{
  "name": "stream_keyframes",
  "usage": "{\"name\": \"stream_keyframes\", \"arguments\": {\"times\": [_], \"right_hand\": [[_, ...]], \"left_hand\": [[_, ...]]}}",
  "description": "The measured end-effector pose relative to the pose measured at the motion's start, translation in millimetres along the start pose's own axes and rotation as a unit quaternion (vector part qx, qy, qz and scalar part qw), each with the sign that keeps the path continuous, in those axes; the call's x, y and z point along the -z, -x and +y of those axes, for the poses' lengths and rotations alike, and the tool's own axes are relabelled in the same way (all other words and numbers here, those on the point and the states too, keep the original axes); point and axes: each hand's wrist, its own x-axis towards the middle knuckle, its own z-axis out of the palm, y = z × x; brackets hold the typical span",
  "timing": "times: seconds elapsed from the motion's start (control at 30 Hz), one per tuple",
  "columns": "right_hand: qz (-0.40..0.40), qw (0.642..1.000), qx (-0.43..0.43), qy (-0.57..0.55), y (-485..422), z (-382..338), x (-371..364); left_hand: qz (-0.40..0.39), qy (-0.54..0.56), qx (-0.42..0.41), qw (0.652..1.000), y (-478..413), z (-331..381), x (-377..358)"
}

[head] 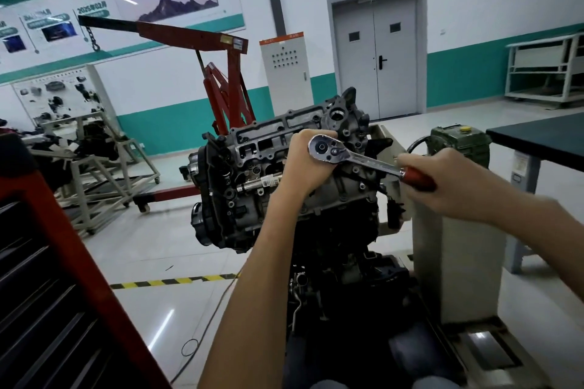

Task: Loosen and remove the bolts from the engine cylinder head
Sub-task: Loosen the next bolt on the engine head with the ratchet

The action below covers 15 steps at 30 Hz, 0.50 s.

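Note:
The engine with its grey cylinder head (268,142) sits on a stand in the middle of the head view. A chrome ratchet wrench (354,158) with a red handle lies across the head's right part. My left hand (303,164) is curled under the round ratchet head and holds it over the cylinder head; whatever socket or bolt is beneath is hidden by the hand. My right hand (442,180) grips the red handle at the right. Small bolts (341,199) show along the head's side flange.
A red engine hoist (227,73) stands behind the engine. The pale stand column (455,249) and a green gearbox (458,142) are at the right, a dark table (543,139) beyond. A red tool cabinet (47,278) fills the lower left. Yellow-black floor tape (164,282) runs left.

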Motion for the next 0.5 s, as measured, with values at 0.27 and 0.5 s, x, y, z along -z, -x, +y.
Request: {"name": "stream_keyframes", "arguments": {"times": [0.27, 0.5], "right_hand": [[0.057, 0.923, -0.156, -0.346, 25, -98, -93], [0.029, 0.959, -0.102, -0.261, 22, -66, -74]], "left_hand": [[0.178, 0.095, 0.077, 0.976, 4, 0, -22], [0.073, 0.048, 0.045, 0.995, 3, -1, -6]]}}
